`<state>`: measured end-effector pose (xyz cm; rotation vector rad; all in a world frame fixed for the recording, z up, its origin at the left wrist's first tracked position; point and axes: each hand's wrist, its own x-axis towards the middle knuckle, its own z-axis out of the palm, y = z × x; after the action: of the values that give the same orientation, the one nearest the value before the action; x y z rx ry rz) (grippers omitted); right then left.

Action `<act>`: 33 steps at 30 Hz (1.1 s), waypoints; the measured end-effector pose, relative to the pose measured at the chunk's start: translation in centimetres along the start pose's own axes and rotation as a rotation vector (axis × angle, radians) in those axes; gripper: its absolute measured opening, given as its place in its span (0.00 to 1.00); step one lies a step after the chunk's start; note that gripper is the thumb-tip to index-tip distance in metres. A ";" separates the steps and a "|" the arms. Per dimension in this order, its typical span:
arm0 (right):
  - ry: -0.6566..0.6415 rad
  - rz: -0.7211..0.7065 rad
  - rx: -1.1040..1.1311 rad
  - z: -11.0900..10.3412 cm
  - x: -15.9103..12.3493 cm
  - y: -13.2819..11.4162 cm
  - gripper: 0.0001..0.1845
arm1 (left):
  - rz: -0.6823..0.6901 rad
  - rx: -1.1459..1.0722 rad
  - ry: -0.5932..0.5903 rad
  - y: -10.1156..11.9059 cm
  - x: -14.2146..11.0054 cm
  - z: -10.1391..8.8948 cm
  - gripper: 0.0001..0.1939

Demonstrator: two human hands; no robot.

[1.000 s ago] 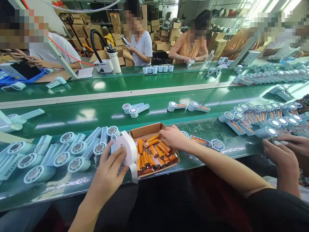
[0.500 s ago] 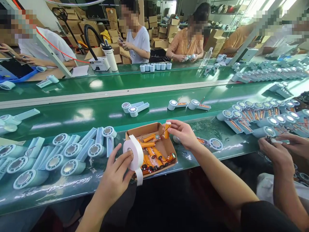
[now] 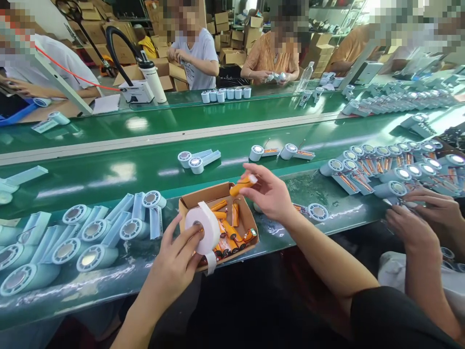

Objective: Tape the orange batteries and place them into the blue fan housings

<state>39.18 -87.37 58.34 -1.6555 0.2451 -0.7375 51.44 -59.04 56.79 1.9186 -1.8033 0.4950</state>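
My left hand [image 3: 178, 254] grips a roll of white tape [image 3: 209, 230] by its core, and a loose end of tape hangs down. Above the far right corner of a small cardboard box [image 3: 250, 213], my right hand [image 3: 271, 191] pinches an orange battery cell [image 3: 241, 185] with a white end, tilted, between thumb and fingers. Inside the box lie several more orange cells [image 3: 228, 230] with thin dark and red wires. The tape roll hides the box's left part.
Light-blue fan housings with handles [image 3: 96, 230] crowd the bench on the left. More housings with orange cells fitted [image 3: 358, 177] stand to the right, by a co-worker's hands [image 3: 414, 218]. A green conveyor belt [image 3: 145, 179] runs behind. Several people sit across it.
The orange cell in my right hand has turned from upright to slanted and shifted slightly left. The tape roll has turned its face more toward me. The whole view has shifted a little.
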 end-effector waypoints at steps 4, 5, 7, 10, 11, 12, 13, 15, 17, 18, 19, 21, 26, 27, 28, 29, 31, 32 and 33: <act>0.002 0.076 0.146 0.7 -0.5 -1.4 0.22 | 0.027 0.011 0.008 0.7 0.4 0.1 0.19; 0.044 0.086 0.202 1.0 -0.9 -1.7 0.23 | 0.033 0.019 0.006 0.9 0.6 0.1 0.19; 0.137 0.054 0.263 1.6 -2.1 -2.2 0.24 | 0.045 0.031 -0.005 1.3 0.9 0.1 0.19; 0.243 -0.003 0.217 2.5 -4.0 -2.5 0.25 | 0.054 0.045 -0.032 1.6 1.2 0.0 0.20; 0.287 -0.020 0.184 2.8 -4.5 -2.4 0.25 | 0.058 0.051 -0.041 1.7 1.3 0.0 0.21; 0.336 -0.038 0.149 3.2 -5.1 -2.3 0.24 | 0.063 0.060 -0.048 1.7 1.3 0.1 0.21; 0.380 -0.057 0.117 3.5 -5.7 -2.1 0.23 | 0.069 0.071 -0.052 1.7 1.4 0.1 0.21; 0.396 -0.083 0.075 4.3 -6.8 -1.7 0.20 | 0.079 0.113 -0.064 1.9 1.4 0.1 0.21; 0.293 -0.062 0.097 4.6 -7.6 -1.2 0.15 | 0.093 0.180 -0.073 2.1 1.5 -0.3 0.21; 0.223 -0.025 0.141 4.5 -7.8 -1.1 0.12 | 0.103 0.217 -0.079 2.2 1.7 -0.6 0.21; 0.159 0.033 0.198 4.2 -7.8 -0.9 0.10 | 0.111 0.254 -0.084 2.3 1.8 -1.0 0.21; 0.043 0.194 0.297 2.9 -7.2 -0.9 0.19 | 0.140 0.317 -0.093 2.3 2.4 -2.0 0.22; -0.251 0.503 0.356 1.4 -5.3 -1.7 0.28 | 0.250 0.376 -0.114 2.4 4.1 -2.8 0.23; -0.166 0.488 0.399 2.1 -5.4 -1.6 0.27 | 0.253 0.369 -0.095 2.7 4.4 -2.3 0.21; -0.026 0.453 0.460 3.0 -5.6 -1.5 0.27 | 0.247 0.351 -0.060 3.1 4.6 -1.6 0.18; 0.133 0.408 0.526 4.0 -5.9 -1.2 0.27 | 0.234 0.319 -0.016 3.7 4.6 -0.7 0.14; 0.333 0.354 0.619 5.2 -6.5 -0.7 0.27 | 0.180 0.190 0.062 4.8 4.4 0.8 0.10; 0.366 0.342 0.623 5.1 -6.5 -0.7 0.26 | 0.158 0.102 0.084 5.1 4.2 1.3 0.09; 0.385 0.321 0.597 4.3 -6.4 -0.9 0.25 | 0.145 0.019 0.084 5.1 3.9 1.5 0.08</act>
<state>36.53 -80.22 56.86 -0.8766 0.4972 -0.7828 46.54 -63.34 58.15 1.7598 -1.8981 0.6349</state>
